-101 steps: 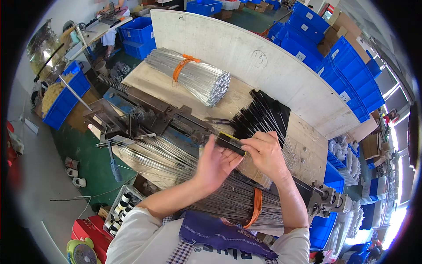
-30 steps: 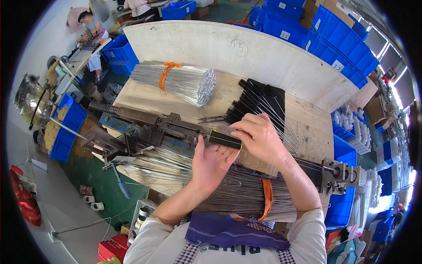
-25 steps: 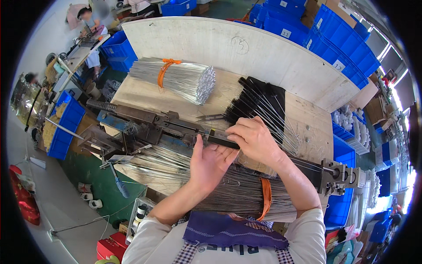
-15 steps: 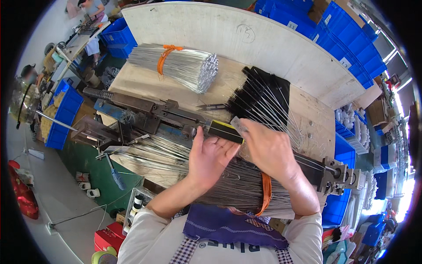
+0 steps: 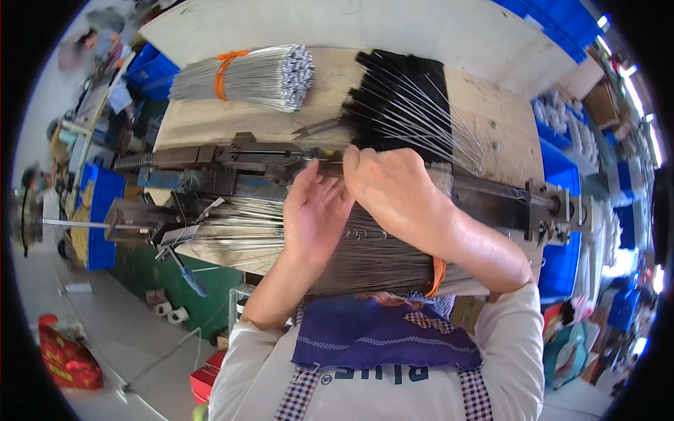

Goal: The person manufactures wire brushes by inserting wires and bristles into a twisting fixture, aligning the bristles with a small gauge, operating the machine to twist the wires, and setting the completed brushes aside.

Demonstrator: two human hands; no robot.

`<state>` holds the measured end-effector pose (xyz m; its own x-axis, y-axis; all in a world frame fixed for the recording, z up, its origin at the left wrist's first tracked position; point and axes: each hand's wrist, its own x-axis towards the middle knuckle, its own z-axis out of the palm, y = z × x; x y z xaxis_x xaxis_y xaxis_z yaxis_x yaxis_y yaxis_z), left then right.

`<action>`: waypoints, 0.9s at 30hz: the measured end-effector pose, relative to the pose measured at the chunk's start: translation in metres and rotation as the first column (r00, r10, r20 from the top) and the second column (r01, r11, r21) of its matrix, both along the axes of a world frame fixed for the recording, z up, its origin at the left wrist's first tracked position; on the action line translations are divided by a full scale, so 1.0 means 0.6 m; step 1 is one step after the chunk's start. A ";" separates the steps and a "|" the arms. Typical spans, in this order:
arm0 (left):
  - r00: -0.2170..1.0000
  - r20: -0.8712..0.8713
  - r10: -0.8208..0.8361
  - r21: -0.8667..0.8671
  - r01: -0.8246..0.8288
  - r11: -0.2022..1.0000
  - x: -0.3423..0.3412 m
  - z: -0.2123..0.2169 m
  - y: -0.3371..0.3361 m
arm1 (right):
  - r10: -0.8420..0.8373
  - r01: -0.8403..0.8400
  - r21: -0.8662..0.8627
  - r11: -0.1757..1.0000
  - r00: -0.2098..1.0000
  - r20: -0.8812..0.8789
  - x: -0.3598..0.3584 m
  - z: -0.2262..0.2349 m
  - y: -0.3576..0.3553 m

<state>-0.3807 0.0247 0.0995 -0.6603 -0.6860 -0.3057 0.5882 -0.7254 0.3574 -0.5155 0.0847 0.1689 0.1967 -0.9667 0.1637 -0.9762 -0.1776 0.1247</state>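
My left hand (image 5: 312, 214) is palm up with its thumb apart and its fingers stretched out, close against the long metal clamping machine (image 5: 246, 156). Beside it, my right hand (image 5: 393, 186) is closed, its fingertips pinched together over the machine's middle. What they grip is hidden. A thin wire and a bit of yellow show just left of those fingertips. Below both hands lies a bundle of thin looped wires (image 5: 379, 254). Beyond the right hand, black bristle brushes (image 5: 372, 105) with long wire stems rest on a black sheet.
A silver wire bundle (image 5: 246, 76), tied with an orange strip, lies at the far left of the wooden bench. Dark pliers or snips (image 5: 317, 129) are beside the brushes. Clamp hardware (image 5: 551, 210) ends the machine's rail at the right. A pale board (image 5: 337, 24) stands behind.
My head view has shifted. The right hand has moved over the machine and its fingers have drawn in; the black, yellow-edged block and grey piece seen before are now mostly covered.
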 end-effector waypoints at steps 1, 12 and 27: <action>1.000 0.009 -0.027 -0.002 0.027 1.000 0.005 -0.018 -0.002 | 0.017 -0.017 0.015 1.000 1.000 0.010 -0.003 0.002 0.003; 0.996 -0.048 -0.070 0.008 0.070 0.997 -0.027 -0.104 0.066 | 0.017 -0.152 0.323 0.934 0.923 0.385 -0.006 -0.187 0.138; -0.638 -0.067 0.767 -0.383 0.726 0.571 0.555 -0.167 -0.034 | -0.084 -0.229 0.399 0.888 0.771 0.631 -0.031 -0.224 0.127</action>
<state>-0.0477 0.0044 -0.0008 0.0014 -0.8086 0.5884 -0.9936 -0.0676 -0.0905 -0.5340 0.1609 0.0347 0.2761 -0.9490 -0.1521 -0.7862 -0.1319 -0.6038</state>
